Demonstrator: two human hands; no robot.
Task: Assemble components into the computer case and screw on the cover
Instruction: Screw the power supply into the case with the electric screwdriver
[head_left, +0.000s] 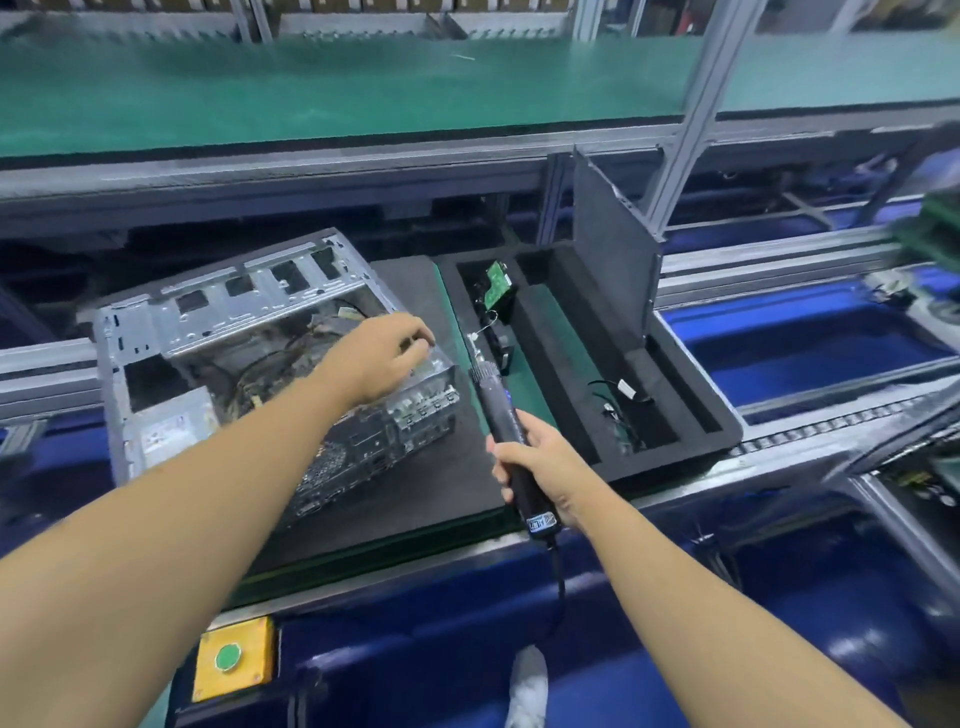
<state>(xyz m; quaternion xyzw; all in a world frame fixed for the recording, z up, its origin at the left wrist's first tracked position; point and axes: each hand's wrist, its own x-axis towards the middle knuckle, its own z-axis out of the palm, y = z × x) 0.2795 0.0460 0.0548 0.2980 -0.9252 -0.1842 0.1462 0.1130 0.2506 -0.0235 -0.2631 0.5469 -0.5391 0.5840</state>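
Computer case (208, 317) bare perforated metal; right grip (545, 467) clenches cylindrical black screwdriver (496, 410); left grip (384, 358) unclear.

Above: green-matted shelf (363, 88) is mounted | frame: aluminium post (696, 119) is fitted | front: yellow button box (234, 662) is fixed

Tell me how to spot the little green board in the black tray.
Find the open metal computer case; beside it, on its right, lies a black foam tray with long slots. At the far end of the slot nearest the case, beyond the tip of the electric screwdriver, sits the green circuit board. It is the tray's only board; another slot holds just thin wires.
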